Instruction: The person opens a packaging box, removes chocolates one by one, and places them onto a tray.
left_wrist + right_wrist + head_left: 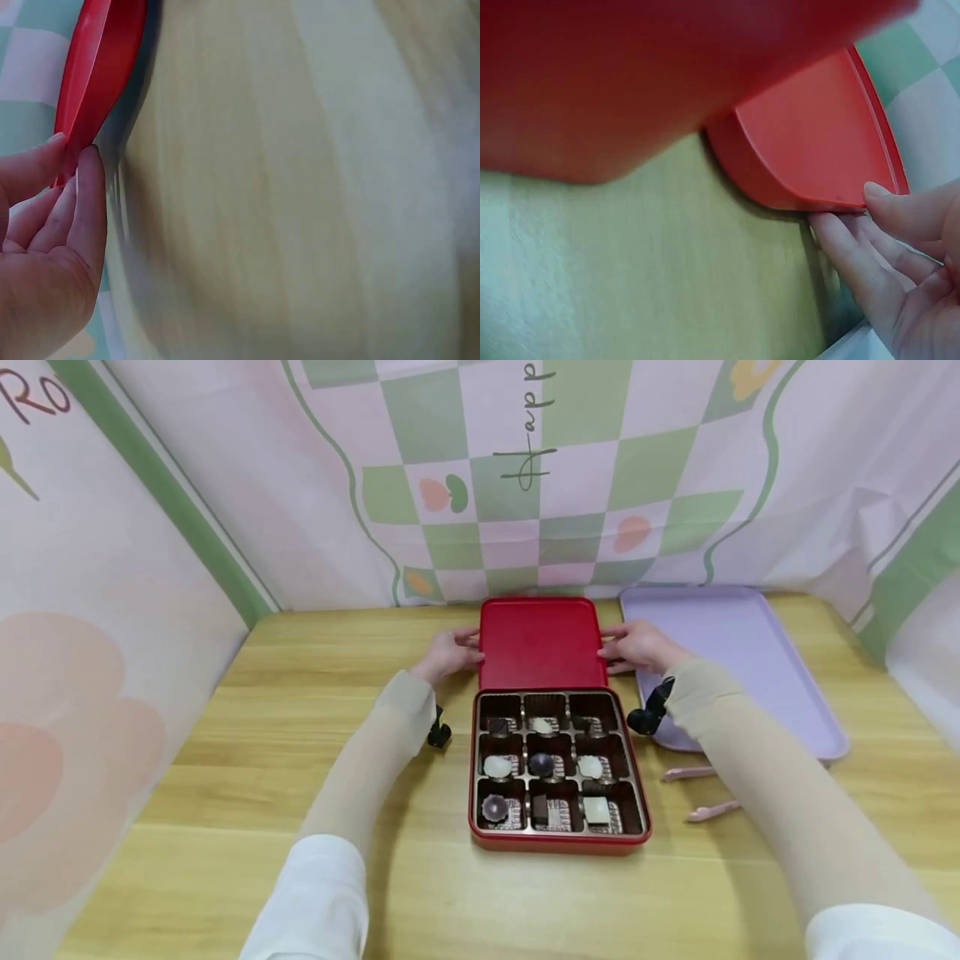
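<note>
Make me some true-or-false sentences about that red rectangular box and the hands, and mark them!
1. The red rectangular box has nine compartments. True.
2. The middle compartment is empty. False: a dark round piece sits there.
3. A pale purple rectangular tray lies to the box's right. True.
4. The left hand pinches a red rectangular lid. True.
5. The right hand holds the tray. False: it pinches the lid's other side.

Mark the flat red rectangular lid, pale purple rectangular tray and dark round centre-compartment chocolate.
Flat red rectangular lid [542, 642]: head view, middle of top.
Pale purple rectangular tray [744, 652]: head view, bare surface.
Dark round centre chocolate [541, 764]: head view, upper side.
</note>
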Demonstrator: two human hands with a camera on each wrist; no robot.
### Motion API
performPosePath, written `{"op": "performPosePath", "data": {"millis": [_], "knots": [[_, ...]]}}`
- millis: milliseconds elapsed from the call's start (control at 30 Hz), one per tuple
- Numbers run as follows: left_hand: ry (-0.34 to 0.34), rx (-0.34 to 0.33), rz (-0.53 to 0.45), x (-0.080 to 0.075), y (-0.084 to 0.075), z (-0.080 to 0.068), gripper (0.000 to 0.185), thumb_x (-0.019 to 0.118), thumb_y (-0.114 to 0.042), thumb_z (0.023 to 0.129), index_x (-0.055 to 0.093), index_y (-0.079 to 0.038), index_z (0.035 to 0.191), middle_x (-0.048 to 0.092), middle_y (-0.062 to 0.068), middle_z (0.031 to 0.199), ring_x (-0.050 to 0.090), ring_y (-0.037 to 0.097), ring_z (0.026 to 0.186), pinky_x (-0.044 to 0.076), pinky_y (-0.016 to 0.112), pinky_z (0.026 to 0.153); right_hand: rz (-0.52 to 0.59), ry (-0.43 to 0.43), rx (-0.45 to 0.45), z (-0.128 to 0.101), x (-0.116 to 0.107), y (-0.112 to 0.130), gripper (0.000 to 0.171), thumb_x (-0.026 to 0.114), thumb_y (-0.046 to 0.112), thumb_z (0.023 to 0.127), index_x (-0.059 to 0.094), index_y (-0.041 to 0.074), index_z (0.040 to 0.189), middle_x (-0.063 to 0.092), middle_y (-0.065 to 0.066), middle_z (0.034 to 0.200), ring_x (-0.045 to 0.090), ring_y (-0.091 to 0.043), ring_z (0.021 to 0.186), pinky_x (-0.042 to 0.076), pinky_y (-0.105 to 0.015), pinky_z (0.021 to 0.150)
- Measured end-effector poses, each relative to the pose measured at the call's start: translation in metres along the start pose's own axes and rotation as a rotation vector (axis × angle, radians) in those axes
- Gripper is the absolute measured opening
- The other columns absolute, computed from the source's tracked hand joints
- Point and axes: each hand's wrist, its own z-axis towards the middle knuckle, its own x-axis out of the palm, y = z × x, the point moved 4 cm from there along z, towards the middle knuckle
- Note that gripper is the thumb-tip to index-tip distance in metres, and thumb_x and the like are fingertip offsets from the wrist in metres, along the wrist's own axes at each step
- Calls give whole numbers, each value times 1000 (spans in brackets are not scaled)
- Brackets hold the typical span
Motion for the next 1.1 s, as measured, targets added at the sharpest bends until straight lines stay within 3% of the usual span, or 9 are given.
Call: {"op": "performPosePath", "data": {"millis": [133, 267, 367, 467, 567, 700, 833, 1100], "knots": [[-43, 23, 4, 0, 11, 9, 59, 60, 11, 84, 44, -3, 139, 57, 19, 130, 63, 26, 108, 57, 31, 88, 9, -21, 8, 2, 0, -1, 58, 48, -4, 94, 20, -11, 144, 54, -24, 116, 59, -2, 75, 61, -27, 73], [-48, 62, -49, -10, 51, 61, 58, 69, 11, 78, 54, -4, 132, 66, 14, 118, 67, 19, 96, 60, 29, 76, 27, -40, 12, 3, 0, -2, 57, 50, -4, 93, 24, -12, 143, 57, -20, 112, 59, -2, 74, 60, -26, 71], [-46, 81, -93, -17, 72, 91, 54, 73, 9, 75, 61, -6, 125, 68, 11, 114, 68, 17, 92, 61, 29, 73, 38, -53, 6, 3, 1, -2, 56, 51, -5, 93, 26, -14, 141, 62, -8, 96, 60, -1, 71, 60, -24, 69], [-77, 47, -73, -12, 51, 62, 48, 68, 8, 80, 59, -2, 126, 64, 15, 120, 66, 21, 101, 59, 30, 82, 44, -65, 0, 3, 1, -2, 54, 52, -5, 92, 29, -16, 139, 61, 2, 85, 60, -1, 70, 60, -22, 68], [-83, -3, -53, -6, 22, 23, 46, 60, 8, 86, 53, 2, 131, 58, 19, 129, 61, 25, 111, 56, 31, 90, 52, -65, -4, 3, -1, -1, 56, 54, -3, 91, 29, -16, 139, 62, 3, 85, 61, -2, 71, 60, -23, 69], [-50, -51, -84, -4, 1, -7, 49, 55, 7, 89, 45, 4, 137, 50, 22, 135, 57, 29, 116, 53, 34, 96, 53, -53, -4, 0, -4, 1, 59, 56, 1, 92, 27, -15, 140, 65, 0, 92, 62, -4, 75, 60, -27, 73], [-55, -51, -109, -6, -11, -20, 49, 55, 5, 91, 43, 3, 138, 49, 24, 134, 55, 34, 117, 50, 41, 100, 2, -84, -27, -7, -13, 5, 58, 57, 8, 93, 31, -12, 140, 61, -2, 103, 61, -2, 78, 60, -27, 76], [-31, 40, -195, -10, -12, -10, 48, 55, 0, 93, 42, 0, 139, 48, 21, 135, 50, 33, 124, 49, 41, 101, -43, -104, -85, -23, -23, 14, 59, 62, 12, 91, 36, -11, 138, 58, 10, 97, 61, 0, 83, 57, -31, 88]]}}
